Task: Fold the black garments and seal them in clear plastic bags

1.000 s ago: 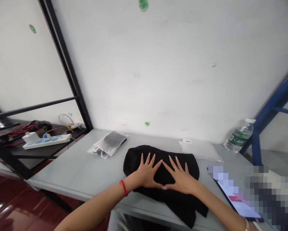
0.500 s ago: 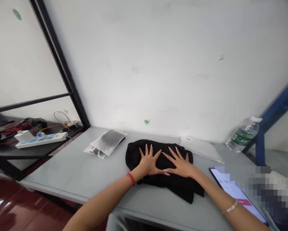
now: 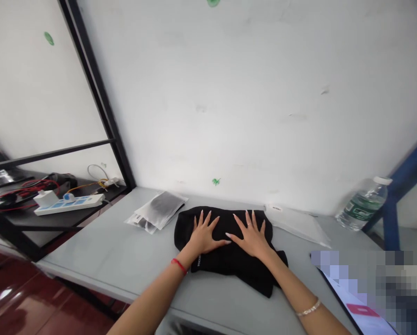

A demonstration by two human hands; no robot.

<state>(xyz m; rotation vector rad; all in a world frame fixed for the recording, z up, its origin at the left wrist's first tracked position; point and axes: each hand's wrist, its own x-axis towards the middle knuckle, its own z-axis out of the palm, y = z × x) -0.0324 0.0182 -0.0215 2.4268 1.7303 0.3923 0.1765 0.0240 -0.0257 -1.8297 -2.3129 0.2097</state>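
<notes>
Between the front and back edges of a smooth grey rectangular desk [image 3: 107, 246] lies an oblong black fabric bundle [image 3: 229, 261]. Left hand [image 3: 204, 236] and right hand [image 3: 253, 239] rest spread on it, seemingly flattening; next probably calls for even palm pressure.

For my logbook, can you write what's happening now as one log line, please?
left hand: spread on black cloth; right hand: spread on same cloth; cloth: on grey table; left of cloth: plastic packets
</notes>
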